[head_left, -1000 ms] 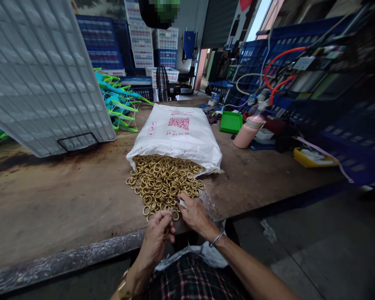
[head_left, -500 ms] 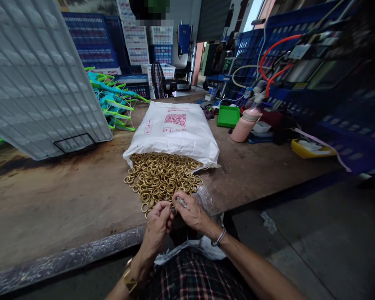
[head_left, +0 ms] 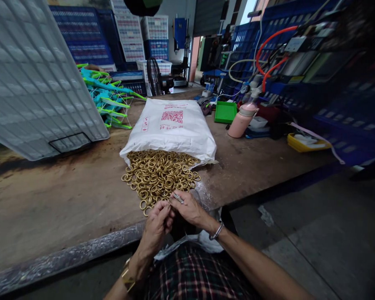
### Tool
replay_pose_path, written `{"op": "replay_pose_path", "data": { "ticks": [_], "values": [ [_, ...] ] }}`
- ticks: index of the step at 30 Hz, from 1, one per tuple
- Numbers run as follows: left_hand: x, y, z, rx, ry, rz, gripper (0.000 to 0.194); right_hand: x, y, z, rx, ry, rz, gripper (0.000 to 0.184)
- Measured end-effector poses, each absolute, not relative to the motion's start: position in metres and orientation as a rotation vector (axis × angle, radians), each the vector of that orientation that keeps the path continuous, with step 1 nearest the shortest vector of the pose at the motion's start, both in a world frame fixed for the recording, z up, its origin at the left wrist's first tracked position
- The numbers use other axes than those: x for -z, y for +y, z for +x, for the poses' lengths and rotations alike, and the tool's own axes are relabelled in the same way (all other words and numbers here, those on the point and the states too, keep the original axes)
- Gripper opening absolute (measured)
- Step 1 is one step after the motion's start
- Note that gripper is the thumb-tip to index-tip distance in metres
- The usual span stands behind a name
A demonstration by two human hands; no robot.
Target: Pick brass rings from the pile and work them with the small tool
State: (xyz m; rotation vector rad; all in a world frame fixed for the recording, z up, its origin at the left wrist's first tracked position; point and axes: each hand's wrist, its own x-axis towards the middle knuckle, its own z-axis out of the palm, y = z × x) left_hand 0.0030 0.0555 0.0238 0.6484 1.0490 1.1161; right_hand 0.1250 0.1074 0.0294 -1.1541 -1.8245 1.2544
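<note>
We best steady our narrowly pinched left hand [head_left: 158, 223] (on what, we cannot tell) beside our right hand [head_left: 190, 210], gripping a slim silvery tool [head_left: 178, 198], brass-coloured metal rings [head_left: 156, 176] heaped on the far side.

Sack [head_left: 175, 135] and rings [head_left: 158, 174] on table [head_left: 65, 200]

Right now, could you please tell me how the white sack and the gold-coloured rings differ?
The sack is white with red print; the rings are gold-coloured. The sack is one large bag; the rings are small and many. Both lie on the table.
</note>
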Motion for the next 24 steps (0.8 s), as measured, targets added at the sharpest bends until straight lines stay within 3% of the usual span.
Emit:
{"op": "replay_pose_path", "data": {
  "ticks": [4, 10, 24],
  "values": [
    [-0.028, 0.054, 0.004, -1.125, 1.038, 0.644, 0.029, -0.028, 0.108, 0.128, -1.174, -1.843, -1.212, 0.025],
    [-0.027, 0.056, 0.003, -1.161, 1.074, 0.668, 0.031, -0.021, 0.100, 0.137, -0.772, -2.268, -1.263, 0.014],
    [-0.027, 0.053, 0.000, -1.155, 1.204, 0.768, 0.036, -0.020, 0.092, 0.135, -0.566, -2.516, -1.368, 0.024]
  ]
}}
